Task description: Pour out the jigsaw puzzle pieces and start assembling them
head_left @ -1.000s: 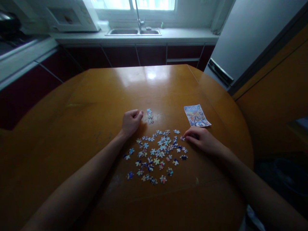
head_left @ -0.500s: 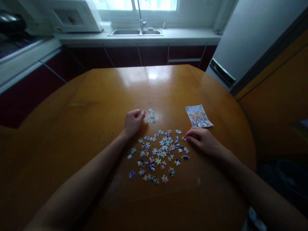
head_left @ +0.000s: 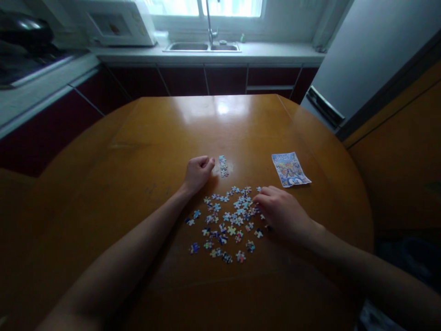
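Several loose jigsaw pieces (head_left: pixel 225 223) lie scattered on the wooden table (head_left: pixel 144 151). My left hand (head_left: pixel 198 172) rests on the table as a loose fist, its knuckles beside a short strip of joined pieces (head_left: pixel 223 166). My right hand (head_left: pixel 280 211) lies over the right edge of the scatter, fingers curled and fingertips touching pieces there. What it grips, if anything, is hidden. A small printed picture card (head_left: pixel 290 169) lies flat to the right, beyond my right hand.
The table's curved edge runs round the right side. Behind it stands a counter with a sink (head_left: pixel 201 46) and tap, a microwave (head_left: pixel 115 23) at the back left, and a grey fridge (head_left: pixel 365 50) at the right.
My right hand has slid left and nearer, from the scatter's upper right edge onto its right side. My left hand keeps its place beside the strip. The view has shifted slightly.
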The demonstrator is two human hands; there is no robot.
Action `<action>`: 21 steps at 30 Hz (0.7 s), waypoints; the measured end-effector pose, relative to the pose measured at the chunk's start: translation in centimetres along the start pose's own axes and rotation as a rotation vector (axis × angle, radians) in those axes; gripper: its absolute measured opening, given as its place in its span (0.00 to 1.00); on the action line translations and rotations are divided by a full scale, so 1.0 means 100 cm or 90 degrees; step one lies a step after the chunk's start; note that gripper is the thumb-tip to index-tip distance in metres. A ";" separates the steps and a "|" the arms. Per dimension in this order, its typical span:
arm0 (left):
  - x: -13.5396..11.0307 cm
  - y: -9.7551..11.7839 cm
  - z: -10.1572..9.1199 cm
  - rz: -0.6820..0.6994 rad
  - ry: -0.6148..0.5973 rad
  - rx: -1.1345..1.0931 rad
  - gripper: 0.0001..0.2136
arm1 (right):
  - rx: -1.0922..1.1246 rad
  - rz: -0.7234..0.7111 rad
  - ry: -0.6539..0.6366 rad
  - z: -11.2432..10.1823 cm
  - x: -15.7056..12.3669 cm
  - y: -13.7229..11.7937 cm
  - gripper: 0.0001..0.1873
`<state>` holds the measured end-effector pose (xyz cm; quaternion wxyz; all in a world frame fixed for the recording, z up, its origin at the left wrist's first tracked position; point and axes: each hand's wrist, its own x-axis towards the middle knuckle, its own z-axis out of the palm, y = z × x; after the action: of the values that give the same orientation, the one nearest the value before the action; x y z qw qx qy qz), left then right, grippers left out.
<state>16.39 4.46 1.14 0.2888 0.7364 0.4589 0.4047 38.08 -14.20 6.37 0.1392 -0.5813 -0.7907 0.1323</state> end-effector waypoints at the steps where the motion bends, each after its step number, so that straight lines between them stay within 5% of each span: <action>1: 0.000 0.000 0.000 -0.001 0.001 -0.002 0.20 | -0.010 0.006 0.008 -0.003 0.005 0.001 0.10; 21: -0.001 0.002 0.000 -0.002 -0.006 -0.008 0.20 | 0.157 0.095 0.010 0.008 0.008 0.031 0.08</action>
<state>16.45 4.29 1.30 0.2965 0.7356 0.4561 0.4037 40.30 -12.60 4.57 0.2053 -0.6182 -0.7219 0.2337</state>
